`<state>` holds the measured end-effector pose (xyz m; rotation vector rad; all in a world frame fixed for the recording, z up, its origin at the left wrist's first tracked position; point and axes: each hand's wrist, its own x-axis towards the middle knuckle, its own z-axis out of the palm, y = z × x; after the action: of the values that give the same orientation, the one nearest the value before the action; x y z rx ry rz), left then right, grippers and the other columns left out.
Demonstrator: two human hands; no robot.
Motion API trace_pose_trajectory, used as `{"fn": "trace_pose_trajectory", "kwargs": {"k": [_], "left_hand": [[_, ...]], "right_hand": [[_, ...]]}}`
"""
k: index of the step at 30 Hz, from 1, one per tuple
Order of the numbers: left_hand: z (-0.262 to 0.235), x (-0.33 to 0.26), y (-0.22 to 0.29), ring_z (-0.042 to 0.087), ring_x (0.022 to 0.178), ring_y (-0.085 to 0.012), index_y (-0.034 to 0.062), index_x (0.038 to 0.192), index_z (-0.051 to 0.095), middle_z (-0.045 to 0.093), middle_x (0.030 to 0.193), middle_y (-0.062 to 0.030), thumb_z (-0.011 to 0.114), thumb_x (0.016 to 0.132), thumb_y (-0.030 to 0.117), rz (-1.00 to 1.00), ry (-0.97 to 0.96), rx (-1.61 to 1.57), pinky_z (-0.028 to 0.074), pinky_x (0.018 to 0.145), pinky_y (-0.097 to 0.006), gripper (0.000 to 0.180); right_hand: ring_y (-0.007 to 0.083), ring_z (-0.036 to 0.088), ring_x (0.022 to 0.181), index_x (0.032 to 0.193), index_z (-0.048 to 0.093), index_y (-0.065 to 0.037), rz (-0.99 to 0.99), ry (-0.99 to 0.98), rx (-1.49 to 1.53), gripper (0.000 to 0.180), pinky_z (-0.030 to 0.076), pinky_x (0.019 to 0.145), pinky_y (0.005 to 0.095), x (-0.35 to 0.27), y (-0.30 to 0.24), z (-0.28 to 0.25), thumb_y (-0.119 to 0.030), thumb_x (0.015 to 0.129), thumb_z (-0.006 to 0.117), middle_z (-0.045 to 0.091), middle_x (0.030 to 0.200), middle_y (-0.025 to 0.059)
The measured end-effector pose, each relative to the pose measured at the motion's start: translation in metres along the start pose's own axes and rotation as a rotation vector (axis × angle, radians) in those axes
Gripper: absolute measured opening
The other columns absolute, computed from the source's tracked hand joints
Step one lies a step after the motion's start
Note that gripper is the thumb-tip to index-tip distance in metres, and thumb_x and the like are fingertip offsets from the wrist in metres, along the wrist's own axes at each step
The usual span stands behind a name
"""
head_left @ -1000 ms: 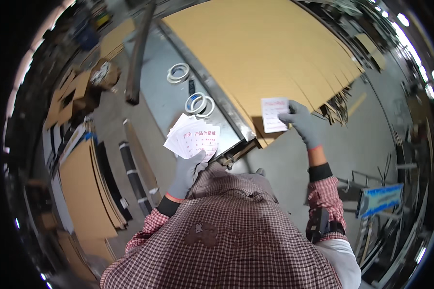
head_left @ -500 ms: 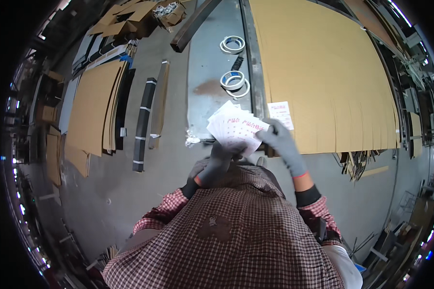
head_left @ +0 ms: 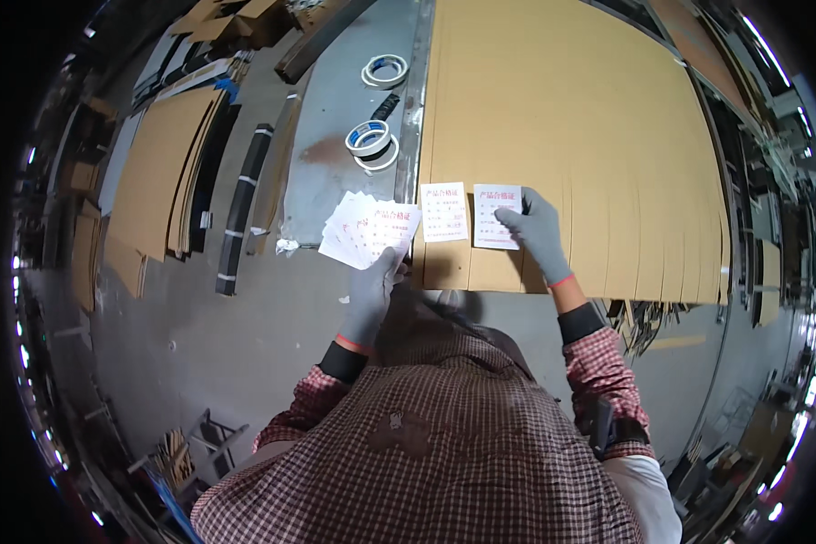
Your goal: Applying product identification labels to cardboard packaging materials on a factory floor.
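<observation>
A fan of white paper labels (head_left: 376,228) with red and dark print is gripped in my grey-gloved left hand (head_left: 372,286), thumb on top. My right hand (head_left: 537,234), in a matching glove, pinches one single label (head_left: 496,204) between thumb and fingers. That label is over the front part of a large brown cardboard sheet (head_left: 589,136) and throws a shadow on it. Another label (head_left: 442,210) lies flat on the cardboard near its left edge, between my two hands.
Left of the cardboard, a grey metal tabletop (head_left: 322,113) carries rolls of white tape (head_left: 368,139) and a black object (head_left: 386,107). Cardboard panels (head_left: 168,172) lean at the far left. A long dark wrapped bar (head_left: 245,208) lies on the floor. Thin strips (head_left: 644,322) jut out under the cardboard's front edge.
My right hand has drawn one label from the fan and carried it right, over the cardboard. My left hand has shifted left with the remaining labels. The view has swung toward the right.
</observation>
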<state>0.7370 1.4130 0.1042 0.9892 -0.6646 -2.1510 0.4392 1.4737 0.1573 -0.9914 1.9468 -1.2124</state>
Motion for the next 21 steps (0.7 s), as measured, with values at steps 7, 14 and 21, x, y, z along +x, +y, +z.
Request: {"fn": "trace_pose_trajectory", "kwargs": {"k": [7,14,21], "left_hand": [[0.082,-0.041,0.041,0.058,0.089,-0.0127,0.0010,0.121,0.057,0.061,0.108,-0.0064,0.053,0.097,0.015,0.455,-0.057,0.634,0.047,0.077,-0.024,0.028],[0.103,-0.022,0.033,0.062,0.093,-0.0168,0.0001,0.121,0.052,0.062,0.106,-0.0090,0.053,0.098,0.020,0.078,-0.223,0.426,0.052,0.077,-0.029,0.030],[0.036,0.012,0.024,0.063,0.082,-0.0151,0.0005,0.114,0.059,0.064,0.094,-0.0037,0.050,0.099,0.019,0.070,0.005,0.543,0.050,0.066,-0.028,0.025]], "right_hand": [[0.0215,0.059,0.085,0.119,0.056,0.002,-0.181,0.210,-0.143,0.058,0.049,0.075,0.0338,-0.033,-0.020,0.040,-0.029,0.075,0.078,0.062,0.096,0.0131],[0.0159,0.062,0.073,0.111,0.065,0.003,-0.023,-0.223,0.122,0.027,0.051,0.068,0.0317,-0.047,-0.019,0.050,-0.005,0.086,0.060,0.068,0.087,0.0091],[0.0144,0.064,0.089,0.116,0.063,0.002,0.162,-0.003,0.270,0.039,0.053,0.079,0.0283,-0.009,0.002,-0.074,0.005,0.077,0.058,0.070,0.099,0.0075]]}}
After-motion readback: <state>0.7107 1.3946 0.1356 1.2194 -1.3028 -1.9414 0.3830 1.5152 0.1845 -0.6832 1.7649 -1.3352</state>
